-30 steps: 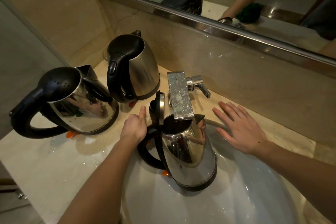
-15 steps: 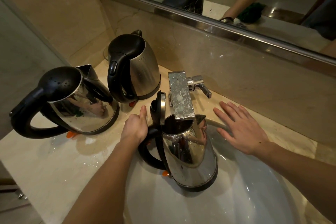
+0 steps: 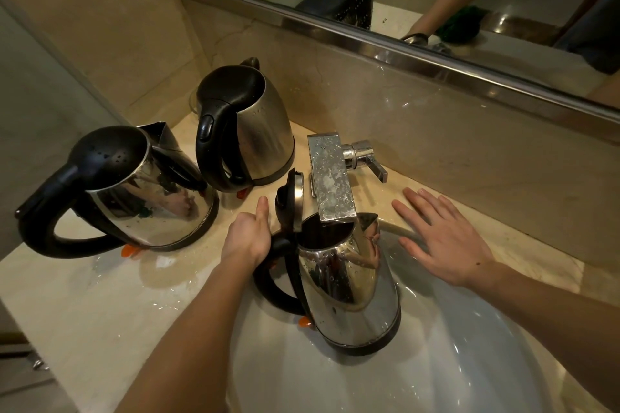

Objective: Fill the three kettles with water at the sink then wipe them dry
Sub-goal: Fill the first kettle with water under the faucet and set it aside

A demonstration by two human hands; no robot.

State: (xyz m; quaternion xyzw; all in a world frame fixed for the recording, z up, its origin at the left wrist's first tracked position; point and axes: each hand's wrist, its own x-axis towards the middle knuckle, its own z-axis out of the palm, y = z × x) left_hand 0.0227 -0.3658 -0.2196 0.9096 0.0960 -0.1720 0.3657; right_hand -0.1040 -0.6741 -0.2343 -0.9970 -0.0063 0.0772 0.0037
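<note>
One shiny steel kettle [image 3: 349,295] gripped by left hand [image 3: 250,238] under square chrome tap [image 3: 330,181], likely filling; right hand [image 3: 446,245] flat, fingers spread; lever [image 3: 372,166] next.

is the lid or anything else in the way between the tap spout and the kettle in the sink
Nothing visible does. The lid stands flipped up on the handle side, clear of the open mouth, and the tap spout ends right over it. The left hand grips the kettle by its handle.
</note>
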